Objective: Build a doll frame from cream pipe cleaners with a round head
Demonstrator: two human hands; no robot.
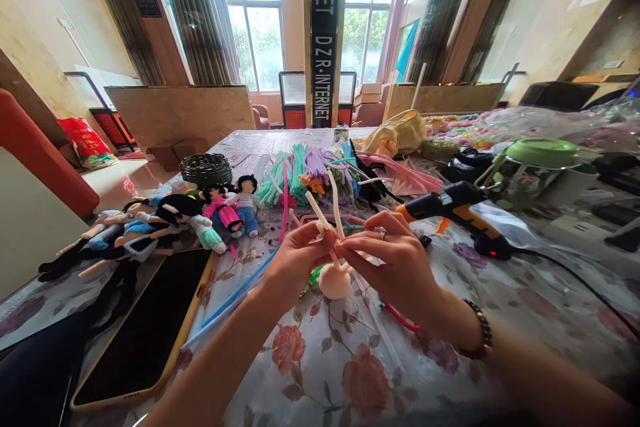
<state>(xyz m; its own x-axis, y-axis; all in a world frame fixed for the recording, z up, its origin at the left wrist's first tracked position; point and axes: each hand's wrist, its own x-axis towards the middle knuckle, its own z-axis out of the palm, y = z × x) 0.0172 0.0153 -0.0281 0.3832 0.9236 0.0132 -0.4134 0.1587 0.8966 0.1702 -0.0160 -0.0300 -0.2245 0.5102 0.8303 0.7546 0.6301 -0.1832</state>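
Observation:
My left hand and my right hand meet above the floral tablecloth, both pinched on a peach pipe-cleaner figure. Its round fuzzy ball head hangs below my fingers, and two pale stems stick up between the hands. A beaded bracelet circles my right wrist and a ring sits on one finger.
An orange and black glue gun lies right of my hands, its cord trailing right. Finished yarn dolls lie at the left beside a dark phone. Bundles of coloured pipe cleaners and a green wire coil sit behind.

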